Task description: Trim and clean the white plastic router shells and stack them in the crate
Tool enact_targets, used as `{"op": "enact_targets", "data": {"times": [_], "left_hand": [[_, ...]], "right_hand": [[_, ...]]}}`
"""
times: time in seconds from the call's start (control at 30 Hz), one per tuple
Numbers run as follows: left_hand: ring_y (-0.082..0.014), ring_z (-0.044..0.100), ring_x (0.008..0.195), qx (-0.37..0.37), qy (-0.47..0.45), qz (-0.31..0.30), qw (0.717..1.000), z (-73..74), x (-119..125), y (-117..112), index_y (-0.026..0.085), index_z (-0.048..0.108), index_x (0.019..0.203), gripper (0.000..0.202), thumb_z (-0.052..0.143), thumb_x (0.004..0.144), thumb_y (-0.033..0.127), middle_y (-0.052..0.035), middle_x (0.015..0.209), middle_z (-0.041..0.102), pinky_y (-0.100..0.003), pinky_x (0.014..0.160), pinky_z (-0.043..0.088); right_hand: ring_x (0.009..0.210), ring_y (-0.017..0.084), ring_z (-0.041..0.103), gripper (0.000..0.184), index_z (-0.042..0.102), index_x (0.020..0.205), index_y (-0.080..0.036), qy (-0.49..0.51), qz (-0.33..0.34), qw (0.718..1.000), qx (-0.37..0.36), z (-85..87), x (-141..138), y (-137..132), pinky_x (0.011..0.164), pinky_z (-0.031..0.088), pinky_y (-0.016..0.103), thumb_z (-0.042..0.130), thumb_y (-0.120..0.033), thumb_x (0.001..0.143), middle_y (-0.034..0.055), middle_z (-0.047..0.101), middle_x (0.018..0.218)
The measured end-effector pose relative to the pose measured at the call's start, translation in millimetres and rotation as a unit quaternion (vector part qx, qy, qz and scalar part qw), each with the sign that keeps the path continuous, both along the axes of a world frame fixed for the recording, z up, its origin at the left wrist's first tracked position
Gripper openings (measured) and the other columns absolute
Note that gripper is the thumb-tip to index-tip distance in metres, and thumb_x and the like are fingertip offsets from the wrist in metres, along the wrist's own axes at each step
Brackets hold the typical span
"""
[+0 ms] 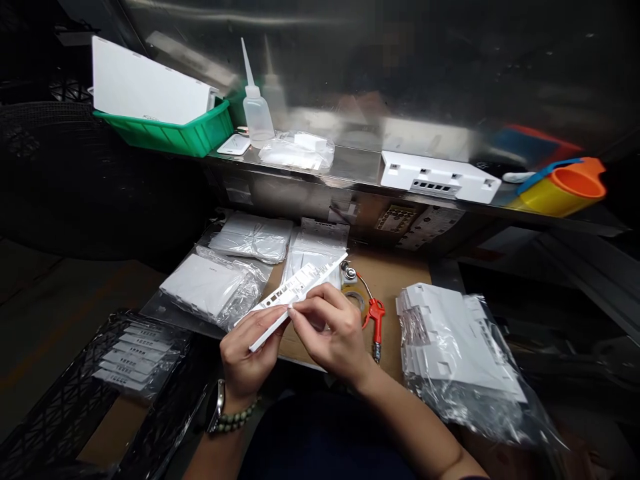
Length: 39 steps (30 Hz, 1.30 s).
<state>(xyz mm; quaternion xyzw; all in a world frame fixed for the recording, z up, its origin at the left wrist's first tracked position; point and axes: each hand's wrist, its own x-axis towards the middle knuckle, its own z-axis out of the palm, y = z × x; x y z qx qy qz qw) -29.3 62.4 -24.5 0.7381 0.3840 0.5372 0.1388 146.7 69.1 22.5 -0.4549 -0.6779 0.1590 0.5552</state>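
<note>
A white plastic panel with a row of small port cutouts is tilted up over the table, its narrow edge facing me. My left hand is closed around its near-left end. My right hand pinches along the same edge with thumb and forefinger; whether the fingertips hold anything besides the panel is too small to tell. Behind the panel lie more white pieces in clear plastic. To the right of my right hand are a red air blow gun and a roll of tape.
Bagged white panels lie at left and right. A black crate at lower left holds several panels. On the metal shelf stand a green bin, a squeeze bottle, another white panel and a yellow-orange container.
</note>
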Motion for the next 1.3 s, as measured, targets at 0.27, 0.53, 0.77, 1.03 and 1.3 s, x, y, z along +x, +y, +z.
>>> {"op": "enact_targets", "data": {"times": [0.27,0.53,0.77,1.03,1.3], "left_hand": [[-0.0207,0.075,0.09,-0.082,-0.095,0.028,0.992,3.6,-6.8,-3.7,0.028,0.081,0.107,0.034,0.077,0.082,0.006,-0.0015,0.102,0.08,-0.032,0.082,0.06],[-0.0194,0.076,0.088,-0.184,-0.161,-0.011,0.97,7.2,-11.4,-1.7,0.026,0.082,0.1,0.018,0.08,0.084,0.018,-0.0023,0.097,0.081,-0.028,0.08,0.062],[-0.0333,0.041,0.148,-0.205,-0.369,-0.082,0.903,6.5,-0.7,4.4,0.027,0.059,0.144,0.105,0.061,0.062,0.093,-0.0133,0.151,0.056,-0.044,0.118,0.041],[-0.0373,0.06,0.132,-0.569,-0.584,-0.238,0.527,33.2,2.1,18.6,0.012,0.05,0.149,0.061,0.049,0.098,0.047,-0.0202,0.136,0.067,-0.056,0.116,0.042],[-0.0399,0.067,0.12,-0.53,-0.643,-0.12,0.54,62.8,8.8,32.6,0.008,0.052,0.147,0.057,0.054,0.096,0.035,-0.0198,0.126,0.073,-0.063,0.111,0.046]], "right_hand": [[0.083,0.017,0.065,0.015,0.077,0.089,-0.022,0.166,-0.209,0.964,-0.011,-2.9,90.7,32.8,0.064,0.055,0.028,0.078,-0.036,0.085,0.0045,0.066,0.098],[0.063,0.017,0.072,0.037,0.066,0.095,-0.017,0.462,0.101,0.828,-0.3,-11.2,92.0,23.3,0.053,0.059,0.027,0.063,-0.054,0.092,0.0124,0.078,0.108],[0.041,0.016,0.06,0.029,0.06,0.084,-0.023,0.478,0.075,0.859,-0.169,-6.0,87.4,12.6,0.043,0.05,0.028,0.055,-0.05,0.092,-0.0015,0.065,0.055],[0.049,0.017,0.06,0.025,0.054,0.093,-0.025,0.346,0.017,0.925,-0.155,-20.7,99.1,-3.6,0.049,0.048,0.029,0.057,-0.049,0.09,-0.0011,0.066,0.061],[0.096,0.021,0.07,0.016,0.075,0.106,-0.025,0.128,-0.068,0.985,-0.088,-22.0,52.1,-27.9,0.086,0.057,0.037,0.075,-0.029,0.09,0.0063,0.074,0.104]]}}
